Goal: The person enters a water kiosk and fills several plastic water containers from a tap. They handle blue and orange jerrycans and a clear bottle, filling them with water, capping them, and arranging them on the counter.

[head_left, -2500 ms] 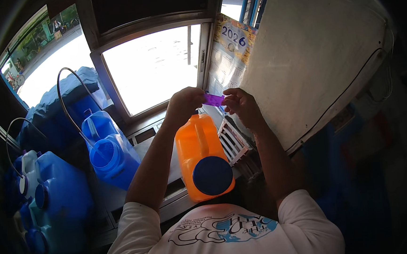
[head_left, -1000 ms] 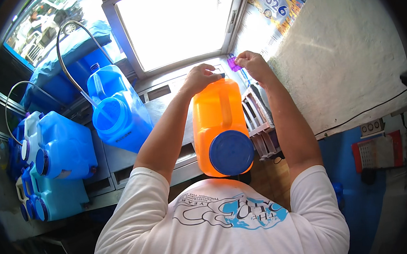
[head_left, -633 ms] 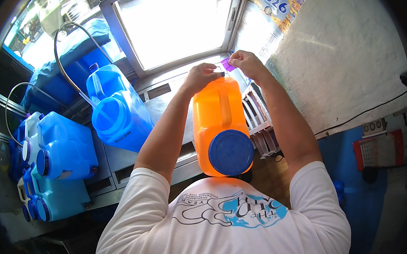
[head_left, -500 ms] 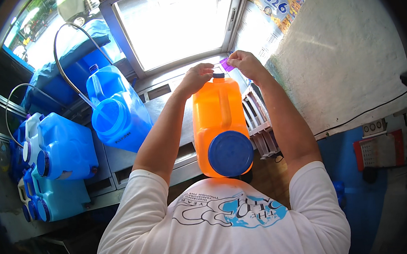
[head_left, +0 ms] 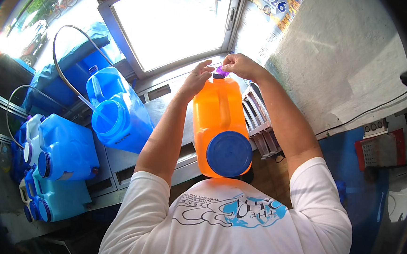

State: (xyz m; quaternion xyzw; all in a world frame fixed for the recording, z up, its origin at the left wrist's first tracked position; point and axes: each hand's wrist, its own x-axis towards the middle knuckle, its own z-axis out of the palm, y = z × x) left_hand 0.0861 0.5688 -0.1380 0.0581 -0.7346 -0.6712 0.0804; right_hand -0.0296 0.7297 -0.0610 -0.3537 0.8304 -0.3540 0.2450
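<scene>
An orange water jug (head_left: 219, 109) stands before me, a big blue lid (head_left: 229, 154) on its near face and a small dark cap (head_left: 218, 76) at its far top. My right hand (head_left: 243, 67) pinches a piece of purple plastic film (head_left: 222, 71), which is now at the small cap. My left hand (head_left: 196, 80) is just left of that cap, its fingers apart and curved toward the film; I see nothing held in them.
Left on the metal counter, a blue jug (head_left: 135, 127) has a hose (head_left: 57, 61) running into its open mouth. Several blue jugs (head_left: 68, 146) are stacked further left. A white slatted rack (head_left: 256, 109) stands right of the orange jug, and a framed window (head_left: 173, 25) is ahead.
My right hand has brought the purple film left and slightly down, onto the small cap. My left hand has barely shifted beside it. The orange jug stays in place.
</scene>
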